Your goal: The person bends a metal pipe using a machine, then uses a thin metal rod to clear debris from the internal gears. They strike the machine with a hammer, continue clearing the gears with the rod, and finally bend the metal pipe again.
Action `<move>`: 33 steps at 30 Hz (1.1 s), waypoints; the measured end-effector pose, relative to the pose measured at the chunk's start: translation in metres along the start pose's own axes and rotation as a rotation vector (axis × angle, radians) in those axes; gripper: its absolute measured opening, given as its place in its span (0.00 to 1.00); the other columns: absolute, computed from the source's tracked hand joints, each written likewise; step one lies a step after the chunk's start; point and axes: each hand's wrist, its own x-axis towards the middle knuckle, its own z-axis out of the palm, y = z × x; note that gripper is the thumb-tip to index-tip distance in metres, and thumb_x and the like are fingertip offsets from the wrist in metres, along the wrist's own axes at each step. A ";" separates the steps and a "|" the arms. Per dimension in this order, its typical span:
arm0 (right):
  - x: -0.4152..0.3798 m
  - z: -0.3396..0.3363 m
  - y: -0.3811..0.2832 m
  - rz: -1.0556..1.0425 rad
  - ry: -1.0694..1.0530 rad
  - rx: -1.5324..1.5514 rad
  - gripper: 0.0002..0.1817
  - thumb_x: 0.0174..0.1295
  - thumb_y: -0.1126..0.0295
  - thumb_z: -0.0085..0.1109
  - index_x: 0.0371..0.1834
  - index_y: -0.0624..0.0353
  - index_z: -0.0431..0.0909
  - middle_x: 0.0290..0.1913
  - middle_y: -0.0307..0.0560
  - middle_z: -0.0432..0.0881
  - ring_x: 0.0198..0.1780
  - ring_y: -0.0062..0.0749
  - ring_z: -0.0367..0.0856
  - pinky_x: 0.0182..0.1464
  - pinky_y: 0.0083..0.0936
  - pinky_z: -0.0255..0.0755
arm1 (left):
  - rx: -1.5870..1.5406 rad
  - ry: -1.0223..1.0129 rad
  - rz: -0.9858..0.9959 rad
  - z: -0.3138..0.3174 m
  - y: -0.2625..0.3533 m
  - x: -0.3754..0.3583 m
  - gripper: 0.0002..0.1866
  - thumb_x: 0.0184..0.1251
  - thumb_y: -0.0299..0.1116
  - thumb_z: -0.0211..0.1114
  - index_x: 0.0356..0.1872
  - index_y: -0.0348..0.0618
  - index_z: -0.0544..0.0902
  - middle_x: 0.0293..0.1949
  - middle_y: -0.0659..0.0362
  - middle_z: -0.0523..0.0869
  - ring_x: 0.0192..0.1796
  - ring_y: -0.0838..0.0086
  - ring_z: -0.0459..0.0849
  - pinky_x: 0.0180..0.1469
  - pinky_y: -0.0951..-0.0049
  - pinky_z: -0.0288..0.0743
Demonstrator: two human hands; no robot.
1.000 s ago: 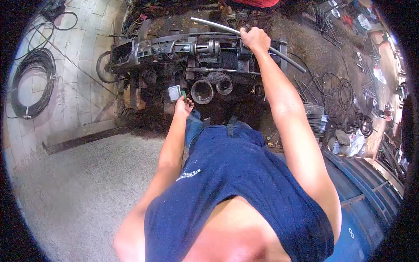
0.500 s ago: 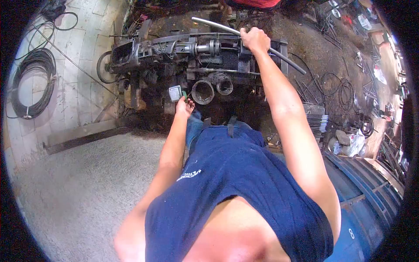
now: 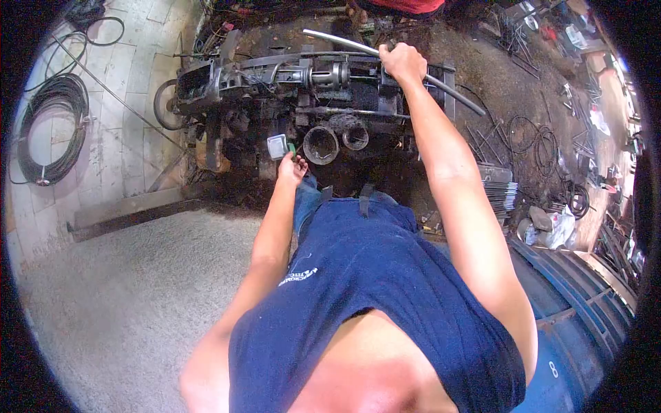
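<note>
My right hand (image 3: 404, 63) is wrapped round a long metal rod (image 3: 341, 41) that lies slantwise above the right part of a dark, greasy machine (image 3: 275, 77). A shiny cylindrical part (image 3: 322, 76) sits in the middle of the machine, left of that hand. Lower and to the left, my left hand (image 3: 294, 169) has its fingers closed on a small green object (image 3: 291, 149). Just beyond it is a pale square plate (image 3: 277, 146); whether the two are joined is unclear. Two round metal cups (image 3: 321, 145) stand right of my left hand.
Coiled cable (image 3: 51, 131) lies on the pale tiles at left. Metal rods (image 3: 500, 189), wire loops and plastic bags (image 3: 561, 227) are on the right, with a blue metal surface (image 3: 571, 344) at lower right. Red cloth (image 3: 406, 7) on a person shows at the top.
The shiny cylindrical part on the machine looks different, with its bands in other places. Both hands keep nearly the same places and grips.
</note>
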 end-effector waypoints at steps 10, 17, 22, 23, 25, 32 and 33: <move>0.000 0.001 0.004 0.013 0.011 0.001 0.31 0.59 0.42 0.48 0.40 0.61 0.86 0.42 0.59 0.86 0.48 0.51 0.85 0.51 0.41 0.77 | -0.003 -0.005 0.035 0.002 -0.001 -0.008 0.15 0.73 0.44 0.56 0.31 0.45 0.74 0.28 0.61 0.75 0.30 0.71 0.76 0.38 0.65 0.75; 0.003 0.002 0.013 0.007 0.061 0.021 0.33 0.58 0.40 0.49 0.40 0.61 0.86 0.42 0.60 0.86 0.47 0.52 0.85 0.51 0.41 0.77 | -0.035 -0.007 0.015 0.002 0.001 -0.009 0.14 0.75 0.43 0.53 0.34 0.43 0.72 0.27 0.61 0.76 0.30 0.71 0.76 0.36 0.66 0.75; 0.003 0.003 0.007 0.008 0.012 0.015 0.33 0.58 0.40 0.50 0.41 0.62 0.86 0.43 0.60 0.86 0.48 0.51 0.85 0.51 0.41 0.77 | -0.036 0.018 0.008 0.002 0.000 -0.010 0.16 0.75 0.44 0.53 0.31 0.45 0.74 0.27 0.61 0.76 0.30 0.71 0.76 0.37 0.66 0.75; 0.004 0.003 0.005 0.005 0.013 0.019 0.33 0.58 0.40 0.50 0.41 0.62 0.86 0.43 0.60 0.86 0.48 0.51 0.85 0.51 0.41 0.77 | -0.023 0.010 0.016 0.001 0.001 -0.010 0.15 0.75 0.44 0.53 0.35 0.44 0.72 0.28 0.60 0.76 0.30 0.70 0.76 0.35 0.66 0.75; 0.005 0.003 0.008 0.025 0.020 0.003 0.33 0.58 0.40 0.50 0.41 0.62 0.86 0.43 0.60 0.86 0.48 0.51 0.86 0.51 0.41 0.77 | -0.010 0.001 0.021 -0.003 0.001 -0.006 0.14 0.75 0.44 0.53 0.38 0.43 0.71 0.29 0.60 0.75 0.30 0.70 0.75 0.34 0.67 0.76; 0.005 0.003 0.011 0.054 0.014 0.006 0.32 0.58 0.41 0.50 0.41 0.62 0.86 0.44 0.60 0.86 0.48 0.51 0.85 0.51 0.41 0.77 | -0.043 0.005 -0.015 -0.003 -0.001 -0.004 0.13 0.75 0.43 0.53 0.38 0.45 0.71 0.28 0.60 0.75 0.30 0.69 0.76 0.35 0.65 0.77; 0.005 0.003 0.009 0.031 0.016 0.002 0.33 0.58 0.40 0.49 0.41 0.62 0.86 0.44 0.60 0.86 0.48 0.51 0.85 0.51 0.41 0.77 | -0.037 0.012 -0.016 -0.002 0.000 -0.004 0.12 0.75 0.43 0.53 0.38 0.45 0.71 0.28 0.60 0.75 0.30 0.69 0.76 0.35 0.65 0.77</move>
